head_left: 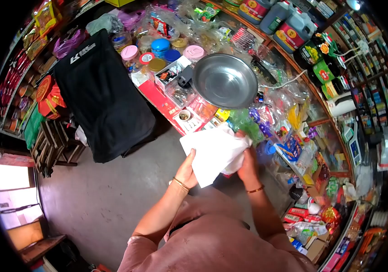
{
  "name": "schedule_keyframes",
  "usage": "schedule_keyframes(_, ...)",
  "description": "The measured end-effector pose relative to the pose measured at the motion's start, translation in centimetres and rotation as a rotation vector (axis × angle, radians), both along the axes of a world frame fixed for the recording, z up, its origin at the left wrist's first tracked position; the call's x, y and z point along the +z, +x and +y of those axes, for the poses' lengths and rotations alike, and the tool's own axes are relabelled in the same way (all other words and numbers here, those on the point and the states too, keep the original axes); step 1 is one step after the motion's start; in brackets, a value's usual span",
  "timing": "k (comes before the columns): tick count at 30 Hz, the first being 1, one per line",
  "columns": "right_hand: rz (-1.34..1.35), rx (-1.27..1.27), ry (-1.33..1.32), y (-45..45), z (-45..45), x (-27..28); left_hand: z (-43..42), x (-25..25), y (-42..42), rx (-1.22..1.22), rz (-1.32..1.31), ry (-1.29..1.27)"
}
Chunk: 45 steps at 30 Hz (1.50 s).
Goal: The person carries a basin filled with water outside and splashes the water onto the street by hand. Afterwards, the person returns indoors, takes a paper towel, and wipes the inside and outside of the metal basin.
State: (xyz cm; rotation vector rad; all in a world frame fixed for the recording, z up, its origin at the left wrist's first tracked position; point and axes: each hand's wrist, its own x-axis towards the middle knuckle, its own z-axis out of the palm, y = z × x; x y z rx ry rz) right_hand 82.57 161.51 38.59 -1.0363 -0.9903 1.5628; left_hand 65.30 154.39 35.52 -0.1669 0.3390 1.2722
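Between my two hands hangs a white sheet (216, 152), overexposed and partly crumpled; whether it is cloth, paper or thin plastic I cannot tell. My left hand (187, 171) pinches its left edge, thumb on top. The right hand (247, 165) is closed on the bunched right side, its fingertips blurred. Just beyond the sheet, a shallow metal bowl (225, 81) rests on the cluttered counter. A small cup (185, 115) with something dark inside stands on the red board (160, 102) at the counter's edge.
A black fabric-covered case (101, 99) stands to the left, by a folded wooden stool (53, 140). Lidded jars (160, 47) crowd the counter's back, with large jugs (293, 31) behind. Packed goods (309, 217) fill the right side. Grey floor (89, 199) lies at the left.
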Motion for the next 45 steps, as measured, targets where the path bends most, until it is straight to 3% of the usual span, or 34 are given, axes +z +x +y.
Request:
schedule_keyframes(3,0.71,-0.079,-0.489,-2.6,-1.5,0.1,-0.2,-1.2,1.8,-0.093,0.093,0.003)
schedule_keyframes(6,0.794,-0.232,-0.533,-1.1,-2.2,-1.6,-1.5,-3.1,3.2,-0.16,0.166,-0.059)
schedule_keyframes(7,0.839,-0.217,-0.497,1.4,-2.1,-3.8,-2.7,-8.1,3.0,-0.239,-0.09,0.114)
schedule_keyframes(8,0.925,-0.354,-0.538,4.6,-1.0,-5.2,-3.2,-8.0,2.4,-0.162,-0.031,-0.033)
schedule_keyframes(9,0.716,-0.334,-0.315,7.1,-0.4,-4.0,-3.3,-7.6,1.9,-0.084,0.033,-0.182)
schedule_keyframes(11,0.386,-0.448,-0.336,12.7,1.6,-3.6,-2.5,-9.0,1.1,-0.047,0.399,-0.258)
schedule_keyframes(12,0.295,-0.407,-0.375,14.4,1.9,-5.1,-0.7,-7.2,1.4,-0.134,0.657,-0.266)
schedule_keyframes(13,0.206,-0.363,-0.415,15.7,1.9,-6.9,1.4,-7.0,1.5,-0.259,0.791,-0.134)
schedule_keyframes(15,-0.043,-0.315,-0.632,16.3,2.5,-8.4,6.4,-5.9,3.4,-0.258,1.267,0.051)
schedule_keyframes(17,-0.023,-0.342,-0.657,16.6,2.7,-10.5,12.3,-5.1,5.6,-0.373,1.719,0.343)
schedule_keyframes(18,-0.117,-0.369,-0.617,16.4,3.0,-11.1,15.4,-5.5,7.3,-0.346,1.86,0.613)
schedule_keyframes(21,-0.313,-0.298,-0.515,16.0,3.4,-10.2,23.4,-9.3,13.2,-0.402,2.028,1.332)
schedule_keyframes(22,-0.484,-0.24,-0.357,16.5,3.3,-10.8,24.6,-12.6,15.5,-0.44,2.046,1.43)
schedule_keyframes(23,-0.481,-0.238,-0.354,17.1,3.4,-11.4,26.2,-15.9,17.6,-0.468,2.076,1.523)
schedule_keyframes(25,-0.373,-0.313,-0.511,18.0,4.1,-12.5,28.0,-19.4,20.2,-0.812,2.092,1.571)
schedule_keyframes(27,-0.413,-0.305,-0.514,18.6,5.4,-11.5,28.6,-20.8,20.7,-0.85,2.338,1.627)
schedule_keyframes(29,-0.449,-0.295,-0.51,19.6,7.2,-10.9,28.2,-19.3,19.6,-0.41,2.026,1.406)
schedule_keyframes(31,-0.202,-0.401,-0.542,20.9,9.1,-10.8,26.9,-15.4,16.8,-0.431,1.746,0.881)
schedule_keyframes(33,-0.233,-0.239,-0.39,22.0,11.3,-11.3,25.0,-18.5,11.8,-0.566,0.684,0.066)
schedule_keyframes(35,0.192,-0.385,-0.528,22.1,14.5,-11.9,25.3,-16.9,8.1,-0.265,0.78,-0.374)
schedule_keyframes(37,0.123,-0.329,-0.453,22.1,18.1,-12.0,26.4,-17.6,4.6,-0.018,0.684,-0.48)
schedule_keyframes(41,0.041,-0.238,-0.258,19.7,26.9,-10.0,30.5,-17.9,2.0,0.01,0.506,-0.374)
schedule_keyframes(42,-0.308,-0.089,0.04,18.6,28.9,-8.6,30.6,-20.3,1.3,-0.099,0.453,-0.378)
schedule_keyframes(43,-0.302,-0.115,0.027,16.9,31.0,-6.7,30.7,-21.7,1.0,-0.205,0.398,-0.378)
schedule_keyframes(45,-0.483,-0.091,0.247,14.1,34.6,-5.4,30.8,-18.4,2.1,-0.094,0.543,-0.456)
